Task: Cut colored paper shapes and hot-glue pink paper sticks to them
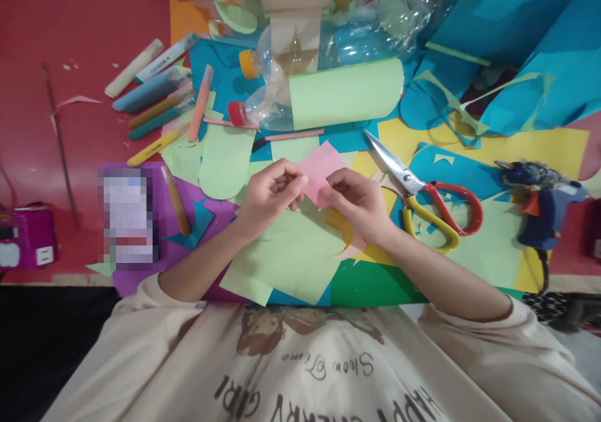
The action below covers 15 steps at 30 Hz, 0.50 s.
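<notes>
A small pink paper square point(319, 166) is pinched between both my hands above a pile of coloured paper. My left hand point(268, 194) grips its left edge with curled fingers. My right hand point(355, 198) pinches its lower right part. Under my hands lies a light green sheet point(286, 262).
Scissors with red and yellow handles point(425, 193) lie open to the right of my hands. A blue glue gun point(539, 200) rests at the far right. Clear plastic bottles point(291, 52), a green paper roll point(345, 93) and several markers point(154, 96) lie behind. A purple device point(25, 237) sits at the left edge.
</notes>
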Available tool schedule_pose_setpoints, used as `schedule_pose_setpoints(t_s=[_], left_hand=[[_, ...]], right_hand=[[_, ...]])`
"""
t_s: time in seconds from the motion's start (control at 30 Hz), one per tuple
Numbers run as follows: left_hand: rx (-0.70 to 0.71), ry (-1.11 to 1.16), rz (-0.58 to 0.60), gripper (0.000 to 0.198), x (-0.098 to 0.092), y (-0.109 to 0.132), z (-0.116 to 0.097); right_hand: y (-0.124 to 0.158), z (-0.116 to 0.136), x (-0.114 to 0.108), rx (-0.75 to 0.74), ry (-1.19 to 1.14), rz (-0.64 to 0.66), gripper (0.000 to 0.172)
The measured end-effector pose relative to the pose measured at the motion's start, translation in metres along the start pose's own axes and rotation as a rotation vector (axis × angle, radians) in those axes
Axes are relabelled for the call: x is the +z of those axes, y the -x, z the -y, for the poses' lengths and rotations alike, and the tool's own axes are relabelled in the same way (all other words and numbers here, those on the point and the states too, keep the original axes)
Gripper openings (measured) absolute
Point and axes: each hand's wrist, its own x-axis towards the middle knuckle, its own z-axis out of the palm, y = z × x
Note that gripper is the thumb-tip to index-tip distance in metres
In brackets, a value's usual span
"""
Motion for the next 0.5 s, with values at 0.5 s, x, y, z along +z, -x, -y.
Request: schedule_pose_setpoints(t_s=[0.5], left_hand=[[-0.008, 0.027, -0.041, 0.019, -0.0019, 0.0000, 0.0049]], right_hand=[[-0.0015, -0.0023, -0.0005, 0.071, -0.155, -0.098, 0.019]])
